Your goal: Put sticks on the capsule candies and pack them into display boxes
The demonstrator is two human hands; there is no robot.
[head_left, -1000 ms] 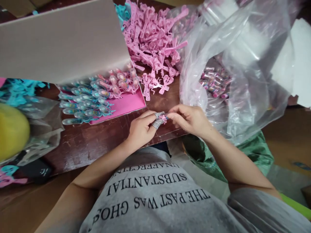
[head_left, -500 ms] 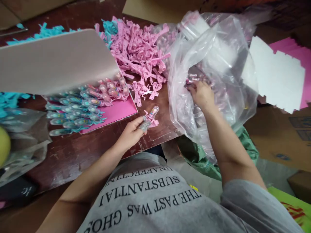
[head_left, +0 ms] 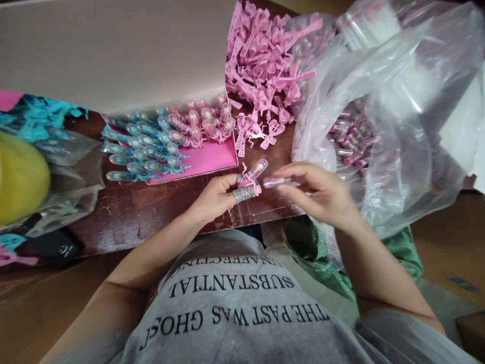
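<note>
My left hand [head_left: 217,196], with grey tape around its fingertips, pinches a pink plastic holder [head_left: 248,181] near the table's front edge. A clear rounded capsule [head_left: 260,168] stands tilted in that holder. Just to the right, my right hand [head_left: 322,194] grips a small clear tube with pink contents [head_left: 276,182] between thumb and fingers, its end close to the holder. Behind my left hand, an open pink box [head_left: 206,157] holds rows of capsules in blue and pink holders. More small tubes [head_left: 352,134] lie inside a big clear plastic bag [head_left: 401,126] on the right.
Loose pink holders [head_left: 261,60] are heaped behind the box's right side, and blue ones [head_left: 34,119] lie at left. The raised box lid [head_left: 113,50] blocks the back left. A yellow round object [head_left: 22,177] stands at far left; a green sack [head_left: 314,247] hangs below the table edge.
My right hand has come out of the plastic bag with a tube and moved left toward the left hand. The left hand still holds the pink holder. The camera view has shifted.
</note>
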